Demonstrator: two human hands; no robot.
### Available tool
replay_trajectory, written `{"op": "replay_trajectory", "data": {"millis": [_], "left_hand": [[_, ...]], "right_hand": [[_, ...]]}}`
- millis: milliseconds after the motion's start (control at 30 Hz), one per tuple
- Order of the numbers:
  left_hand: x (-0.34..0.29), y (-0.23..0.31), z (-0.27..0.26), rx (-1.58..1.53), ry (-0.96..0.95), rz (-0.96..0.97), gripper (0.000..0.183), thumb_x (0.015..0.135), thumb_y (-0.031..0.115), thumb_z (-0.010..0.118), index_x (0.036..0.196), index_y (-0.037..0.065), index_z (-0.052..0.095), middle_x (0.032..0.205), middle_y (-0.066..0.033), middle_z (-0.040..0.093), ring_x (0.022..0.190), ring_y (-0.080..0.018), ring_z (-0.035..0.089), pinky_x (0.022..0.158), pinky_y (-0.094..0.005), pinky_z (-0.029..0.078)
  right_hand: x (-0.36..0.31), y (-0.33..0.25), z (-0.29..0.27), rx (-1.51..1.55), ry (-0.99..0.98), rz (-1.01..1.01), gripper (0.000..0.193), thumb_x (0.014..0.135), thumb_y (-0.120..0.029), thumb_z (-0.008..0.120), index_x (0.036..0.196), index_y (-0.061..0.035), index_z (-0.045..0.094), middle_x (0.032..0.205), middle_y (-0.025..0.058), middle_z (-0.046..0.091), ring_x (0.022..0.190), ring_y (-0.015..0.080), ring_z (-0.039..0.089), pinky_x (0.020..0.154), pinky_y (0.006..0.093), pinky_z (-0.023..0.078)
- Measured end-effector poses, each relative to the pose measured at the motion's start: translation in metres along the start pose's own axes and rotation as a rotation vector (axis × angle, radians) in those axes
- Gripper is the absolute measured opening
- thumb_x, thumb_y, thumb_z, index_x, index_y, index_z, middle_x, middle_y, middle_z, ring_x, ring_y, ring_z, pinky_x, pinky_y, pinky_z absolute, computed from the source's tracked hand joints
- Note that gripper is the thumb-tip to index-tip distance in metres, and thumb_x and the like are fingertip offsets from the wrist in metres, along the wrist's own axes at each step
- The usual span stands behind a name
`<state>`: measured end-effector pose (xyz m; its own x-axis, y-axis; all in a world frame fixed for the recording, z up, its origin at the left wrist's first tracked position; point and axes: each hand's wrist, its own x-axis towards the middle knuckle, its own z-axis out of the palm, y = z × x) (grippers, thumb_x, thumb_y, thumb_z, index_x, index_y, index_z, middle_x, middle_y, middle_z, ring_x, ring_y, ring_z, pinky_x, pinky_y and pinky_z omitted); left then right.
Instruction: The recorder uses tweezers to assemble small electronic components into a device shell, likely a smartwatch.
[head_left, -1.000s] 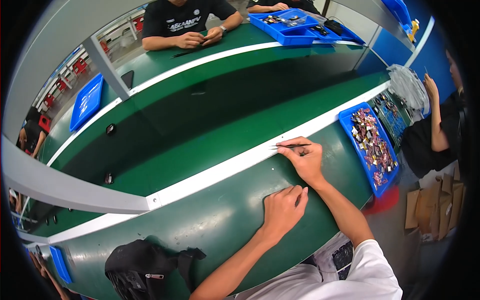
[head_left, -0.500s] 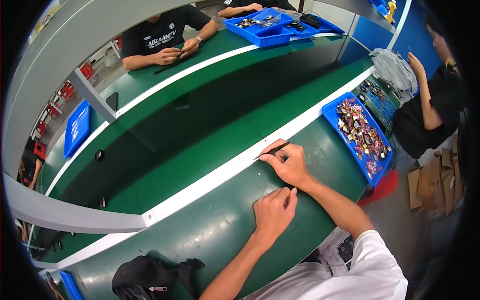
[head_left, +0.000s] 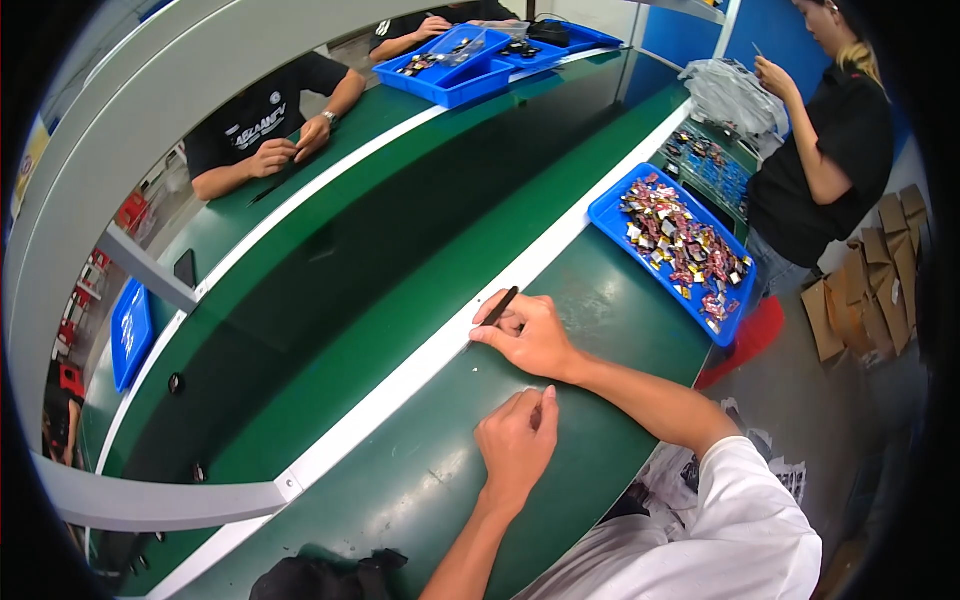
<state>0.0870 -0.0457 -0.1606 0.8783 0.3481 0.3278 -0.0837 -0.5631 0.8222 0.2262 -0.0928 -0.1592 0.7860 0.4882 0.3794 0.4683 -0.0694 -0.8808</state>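
Note:
My right hand is closed around slim black tweezers, held like a pen at the white edge strip of the bench. The tweezers' tips are hidden behind my fingers. Nearer to me, my left hand hovers or rests over the green bench top, its fingers curled in and the thumb against them. Whatever it may hold is hidden. A tiny white speck lies on the bench just below my right hand.
A blue tray of small wrapped parts stands to the right. Beyond the strip runs a dark green conveyor belt bearing a few small black pieces. A black bag lies at the near left. Co-workers sit across and stand at right; a grey frame arches left.
My view has turned, so the bench and trays sit further left in the picture. The tweezers now point more steeply and their tips have gone out of sight. My left hand stays curled.

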Motion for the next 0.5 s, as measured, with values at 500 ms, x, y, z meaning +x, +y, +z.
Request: {"op": "replay_trajectory", "data": {"millis": [500], "left_hand": [[0.0001, -0.0022, 0.0068, -0.029, 0.02, -0.006, 0.029, 0.089, 0.007, 0.071, 0.066, -0.003, 0.056, 0.052, -0.0051, 0.043, 0.046, -0.0115, 0.035, 0.045, -0.0297, 0.031]], "right_hand": [[0.0018, 0.0013, -0.0009, -0.018, -0.017, -0.1, 0.017, 0.082, -0.018, 0.079, 0.085, -0.0063, 0.068, 0.046, -0.0014, 0.035, 0.043, 0.0088, 0.029, 0.044, 0.0295, 0.026]]}}
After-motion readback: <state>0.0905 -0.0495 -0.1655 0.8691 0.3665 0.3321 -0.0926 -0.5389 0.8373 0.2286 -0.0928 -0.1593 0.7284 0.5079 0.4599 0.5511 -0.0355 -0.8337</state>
